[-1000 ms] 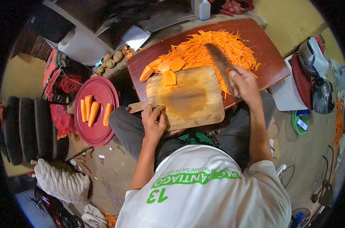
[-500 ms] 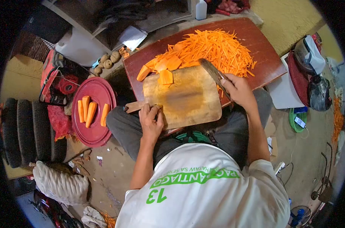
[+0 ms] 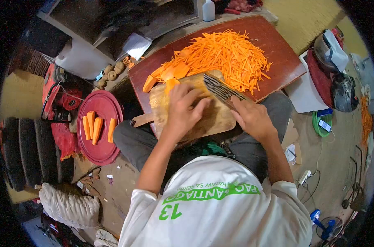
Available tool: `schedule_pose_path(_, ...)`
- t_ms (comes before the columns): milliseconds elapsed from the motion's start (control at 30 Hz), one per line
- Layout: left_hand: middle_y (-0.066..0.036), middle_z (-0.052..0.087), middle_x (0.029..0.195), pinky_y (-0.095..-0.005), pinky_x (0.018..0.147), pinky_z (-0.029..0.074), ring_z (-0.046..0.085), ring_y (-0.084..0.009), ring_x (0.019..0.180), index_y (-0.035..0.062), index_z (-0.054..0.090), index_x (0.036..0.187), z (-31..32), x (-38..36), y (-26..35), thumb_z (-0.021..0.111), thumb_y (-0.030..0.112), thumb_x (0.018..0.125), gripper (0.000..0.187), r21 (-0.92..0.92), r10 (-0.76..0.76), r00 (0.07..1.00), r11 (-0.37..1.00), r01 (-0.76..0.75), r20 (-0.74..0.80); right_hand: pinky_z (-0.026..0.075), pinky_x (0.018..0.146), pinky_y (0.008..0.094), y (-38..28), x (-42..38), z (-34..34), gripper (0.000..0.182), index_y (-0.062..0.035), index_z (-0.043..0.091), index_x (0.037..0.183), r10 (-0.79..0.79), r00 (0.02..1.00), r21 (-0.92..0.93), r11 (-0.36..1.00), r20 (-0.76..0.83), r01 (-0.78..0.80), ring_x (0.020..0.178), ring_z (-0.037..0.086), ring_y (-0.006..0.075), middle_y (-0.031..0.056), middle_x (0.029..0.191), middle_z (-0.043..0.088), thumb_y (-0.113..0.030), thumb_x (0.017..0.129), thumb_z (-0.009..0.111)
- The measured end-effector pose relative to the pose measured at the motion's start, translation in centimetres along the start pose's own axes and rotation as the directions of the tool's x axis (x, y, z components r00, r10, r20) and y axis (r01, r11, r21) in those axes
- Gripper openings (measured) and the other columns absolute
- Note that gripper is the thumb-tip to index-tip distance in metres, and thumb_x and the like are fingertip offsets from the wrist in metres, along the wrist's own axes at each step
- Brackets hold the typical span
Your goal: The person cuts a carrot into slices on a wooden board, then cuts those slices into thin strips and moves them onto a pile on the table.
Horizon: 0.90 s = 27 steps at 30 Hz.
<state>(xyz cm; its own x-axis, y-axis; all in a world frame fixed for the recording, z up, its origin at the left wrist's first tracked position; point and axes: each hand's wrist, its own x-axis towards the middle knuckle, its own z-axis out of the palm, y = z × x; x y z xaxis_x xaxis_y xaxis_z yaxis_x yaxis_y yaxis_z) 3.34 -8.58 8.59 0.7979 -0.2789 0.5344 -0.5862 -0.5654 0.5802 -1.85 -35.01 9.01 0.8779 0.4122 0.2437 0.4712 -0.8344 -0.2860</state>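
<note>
My right hand [image 3: 255, 120] is wrapped round the handle of a broad-bladed knife [image 3: 220, 88], its dark streaked blade slanting over the upper right of the wooden cutting board [image 3: 162, 109]. Above the board's left half is my left hand [image 3: 185, 105], thumb apart from the fingers, with nothing visible in it. Close to its fingertips, a flat carrot piece [image 3: 171, 85] lies at the board's upper edge. Thick carrot slices [image 3: 176, 71] lie just beyond, beside a large heap of carrot strips [image 3: 230, 57] on the reddish-brown tabletop [image 3: 279, 45].
To the left, a round red lid [image 3: 99, 155] carries several peeled carrots [image 3: 97, 129]. Brown round roots [image 3: 112, 75] sit behind it. On the right are a white box [image 3: 302, 92] and a green basin [image 3: 317, 125] with a phone [image 3: 325, 125].
My left hand has left the board's handle side and moved up and right over the board. The knife has shifted left and its blade now shows its broad face.
</note>
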Motion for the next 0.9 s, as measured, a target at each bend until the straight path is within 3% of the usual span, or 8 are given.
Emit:
schedule_pose_path(167,-0.016,0.067,0.122,-0.0521,0.103,0.043,0.058,-0.0381,0.121,0.0061,0.078,0.115,5.4,6.8,0.3,0.088,0.023,0.081,0.04,0.106,0.125,0.93,0.979,-0.172,0.346,0.058,0.074,0.0465,0.5,-1.3,0.0,0.049,-0.0026,0.061,0.14,-0.084,0.996,-0.116,0.99,-0.041,0.079,0.086,0.071,0.0348,0.0141,0.095,0.069,-0.021,0.097,0.076)
schedule_pose_path(300,-0.013,0.066,0.122,-0.0532,0.099,0.042,0.058,-0.0364,0.121,0.0126,0.077,0.121,9.9,10.9,-2.4,0.085,0.021,0.081,0.042,0.249,0.238,0.892,0.904,-0.348,0.384,0.058,0.073,0.046,1.5,-1.7,-0.7,0.049,-0.0027,0.061,0.14,-0.065,0.995,-0.12,0.991,-0.077,0.055,0.085,0.071,0.0346,0.0133,0.096,0.068,-0.021,0.097,0.076)
schedule_pose_path(400,-0.011,0.067,0.12,-0.0525,0.097,0.042,0.06,-0.0336,0.119,0.0127,0.078,0.12,11.2,12.8,-3.5,0.083,0.02,0.084,0.037,0.31,0.225,0.9,0.884,-0.35,0.375,0.058,0.074,0.0461,2.5,-1.8,-1.0,0.049,-0.0028,0.062,0.139,0.008,0.999,-0.102,0.995,-0.045,-0.012,0.085,0.071,0.035,0.0129,0.095,0.067,-0.021,0.096,0.077)
schedule_pose_path(533,-0.013,0.069,0.108,-0.0511,0.095,0.042,0.063,-0.0337,0.109,0.007,0.076,0.107,9.7,11.4,-4.3,0.077,0.013,0.087,0.02,0.099,0.181,0.978,0.977,-0.191,0.1,0.061,0.077,0.0476,2.8,-1.8,-1.2,0.044,-0.0027,0.058,0.135,0.073,0.997,-0.045,0.996,-0.014,-0.074,0.089,0.075,0.036,0.0152,0.096,0.073,-0.026,0.1,0.072)
schedule_pose_path(667,-0.014,0.069,0.106,-0.047,0.093,0.043,0.064,-0.0347,0.105,0.0065,0.076,0.114,5.2,7.3,-6.9,0.073,0.002,0.087,0.028,0.195,0.048,0.993,0.978,-0.068,0.109,0.06,0.08,0.0516,2.9,-1.8,-0.2,0.041,-0.001,0.064,0.136,0.212,0.975,0.247,0.95,-0.067,-0.19,0.094,0.075,0.0392,0.0172,0.101,0.076,-0.02,0.1,0.073)
schedule_pose_path(733,-0.014,0.07,0.115,-0.0455,0.098,0.043,0.064,-0.0343,0.114,0.0077,0.075,0.123,2.7,4.6,-8.4,0.079,0.011,0.086,0.037,0.247,0.029,0.999,0.968,-0.033,0.019,0.06,0.08,0.05,2.5,-2.1,0.6,0.04,0.0006,0.066,0.137,0.303,0.943,0.434,0.874,-0.136,-0.219,0.095,0.077,0.0362,0.0173,0.105,0.079,-0.016,0.101,0.072)
schedule_pose_path(800,-0.014,0.069,0.123,-0.0453,0.102,0.043,0.062,-0.0341,0.12,0.009,0.075,0.129,0.2,2.5,-9.2,0.083,0.017,0.085,0.046,0.277,-0.047,0.999,0.96,0.044,0.002,0.059,0.082,0.0436,1.5,-1.9,0.8,0.04,0.0021,0.067,0.139,0.407,0.913,0.72,0.632,0.006,-0.286,0.095,0.076,0.0274,0.0157,0.106,0.079,-0.015,0.103,0.071)
schedule_pose_path(900,-0.014,0.068,0.133,-0.0482,0.11,0.04,0.061,-0.0346,0.127,0.0113,0.073,0.135,-2.5,1.2,-10.1,0.09,0.026,0.078,0.061,0.285,-0.215,0.972,0.941,0.181,0.092,0.058,0.087,0.0356,0.0,-1.4,1.0,0.043,0.0037,0.064,0.143,0.445,0.83,0.811,0.312,0.336,-0.496,0.098,0.073,0.0169,0.0125,0.11,0.079,-0.014,0.105,0.07)
